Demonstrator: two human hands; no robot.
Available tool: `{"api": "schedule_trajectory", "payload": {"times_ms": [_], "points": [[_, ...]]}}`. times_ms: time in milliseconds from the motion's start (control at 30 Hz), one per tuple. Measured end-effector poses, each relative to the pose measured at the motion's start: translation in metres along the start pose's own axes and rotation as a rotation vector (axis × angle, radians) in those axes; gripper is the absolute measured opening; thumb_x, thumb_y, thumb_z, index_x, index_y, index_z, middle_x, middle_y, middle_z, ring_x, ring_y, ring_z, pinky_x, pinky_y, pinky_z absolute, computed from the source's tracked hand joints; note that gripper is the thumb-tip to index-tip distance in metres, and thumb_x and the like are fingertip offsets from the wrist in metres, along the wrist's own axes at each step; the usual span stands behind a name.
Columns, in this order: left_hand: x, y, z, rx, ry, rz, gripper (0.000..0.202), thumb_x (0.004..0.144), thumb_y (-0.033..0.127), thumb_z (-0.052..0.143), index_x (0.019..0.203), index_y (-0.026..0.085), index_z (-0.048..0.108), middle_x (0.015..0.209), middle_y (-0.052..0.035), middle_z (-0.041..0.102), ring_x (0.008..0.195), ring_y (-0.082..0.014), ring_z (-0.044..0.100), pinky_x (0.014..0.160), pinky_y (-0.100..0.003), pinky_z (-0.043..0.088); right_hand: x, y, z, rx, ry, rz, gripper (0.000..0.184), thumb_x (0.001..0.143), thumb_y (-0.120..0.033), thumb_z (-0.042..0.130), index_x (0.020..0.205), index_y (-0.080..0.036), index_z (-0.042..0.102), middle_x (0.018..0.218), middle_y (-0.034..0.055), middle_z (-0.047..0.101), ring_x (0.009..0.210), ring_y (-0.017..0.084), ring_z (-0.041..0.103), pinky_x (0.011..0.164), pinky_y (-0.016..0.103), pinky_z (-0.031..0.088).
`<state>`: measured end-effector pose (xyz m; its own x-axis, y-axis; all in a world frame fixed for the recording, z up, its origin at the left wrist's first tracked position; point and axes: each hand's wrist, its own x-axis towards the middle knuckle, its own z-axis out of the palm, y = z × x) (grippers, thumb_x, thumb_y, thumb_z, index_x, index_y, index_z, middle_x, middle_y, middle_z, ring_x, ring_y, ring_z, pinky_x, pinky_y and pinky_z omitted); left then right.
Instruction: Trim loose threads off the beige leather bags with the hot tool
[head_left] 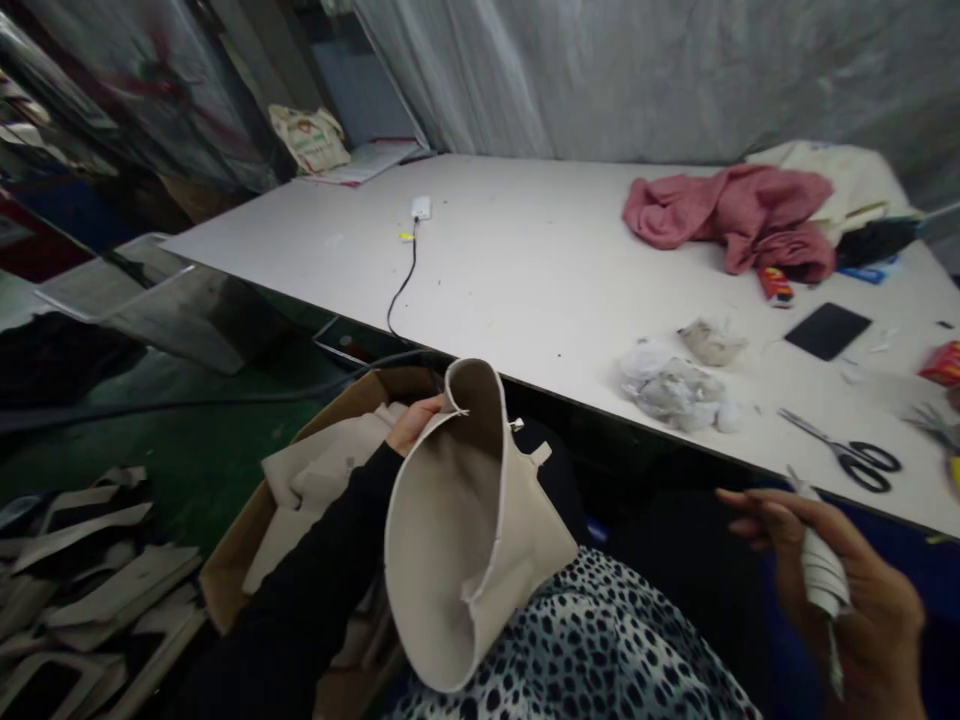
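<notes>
A beige bag (531,525), apparently leather-like, rests over my lap with its mouth open toward me. My left hand (415,424) pinches its rim at the far left side, where a short thread end sticks out. A small zip pull and a tab show on the bag's right side. To the right, apart from the bag, my right hand (855,580) is closed around a slim tool with a white-wrapped handle (823,572); its thin tip points up and away, and its exact kind is unclear. Patterned black-and-white cloth (600,640) covers my lap.
A cardboard box (238,560) of beige pieces stands at my left, with more pieces (112,600) piled on the floor. On the white table (517,260) lie black-handled scissors (847,450), a crumpled plastic bag (667,385), pink cloth (739,215) and a cable (405,280).
</notes>
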<state>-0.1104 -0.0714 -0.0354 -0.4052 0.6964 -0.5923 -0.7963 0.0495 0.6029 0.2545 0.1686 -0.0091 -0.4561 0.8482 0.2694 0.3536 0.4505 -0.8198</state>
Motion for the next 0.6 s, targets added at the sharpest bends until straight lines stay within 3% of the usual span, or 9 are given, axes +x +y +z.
{"api": "schedule_trajectory", "payload": {"times_ms": [133, 300, 433, 600], "points": [[0.039, -0.022, 0.036, -0.042, -0.038, -0.066, 0.02, 0.093, 0.021, 0.059, 0.089, 0.009, 0.073, 0.072, -0.0106, 0.077, 0.065, -0.0246, 0.074, 0.072, -0.036, 0.061, 0.005, -0.02, 0.022, 0.248, -0.112, -0.029, 0.021, 0.098, -0.044, 0.064, 0.109, -0.027, 0.072, 0.105, 0.0074, 0.079, 0.076, 0.021, 0.074, 0.067, 0.034, 0.061], [0.068, -0.016, 0.068, -0.035, -0.069, -0.048, 0.017, 0.089, 0.013, 0.058, 0.078, 0.008, 0.071, 0.067, -0.0122, 0.075, 0.058, -0.0236, 0.072, 0.063, -0.033, 0.06, 0.03, -0.052, 0.034, 0.41, -0.203, -0.251, 0.022, 0.09, -0.035, 0.078, 0.109, -0.027, 0.071, 0.121, 0.0055, 0.075, 0.109, 0.023, 0.071, 0.094, 0.036, 0.058], [0.073, -0.015, 0.082, -0.043, -0.06, 0.062, 0.018, 0.088, 0.014, 0.061, 0.073, 0.01, 0.07, 0.06, -0.0069, 0.071, 0.054, -0.0194, 0.069, 0.061, -0.028, 0.058, 0.055, -0.071, 0.042, 0.446, -0.296, -0.458, 0.027, 0.087, -0.032, 0.082, 0.11, -0.028, 0.067, 0.125, 0.0054, 0.074, 0.12, 0.025, 0.068, 0.105, 0.043, 0.053], [0.062, -0.028, 0.083, -0.086, -0.059, 0.199, 0.008, 0.083, 0.017, 0.071, 0.086, 0.012, 0.075, 0.077, -0.006, 0.078, 0.07, -0.0201, 0.074, 0.072, -0.026, 0.058, 0.076, -0.087, 0.053, 0.294, -0.431, -0.722, 0.035, 0.088, -0.033, 0.081, 0.118, -0.029, 0.063, 0.133, 0.0072, 0.07, 0.125, 0.027, 0.064, 0.103, 0.049, 0.055]]}}
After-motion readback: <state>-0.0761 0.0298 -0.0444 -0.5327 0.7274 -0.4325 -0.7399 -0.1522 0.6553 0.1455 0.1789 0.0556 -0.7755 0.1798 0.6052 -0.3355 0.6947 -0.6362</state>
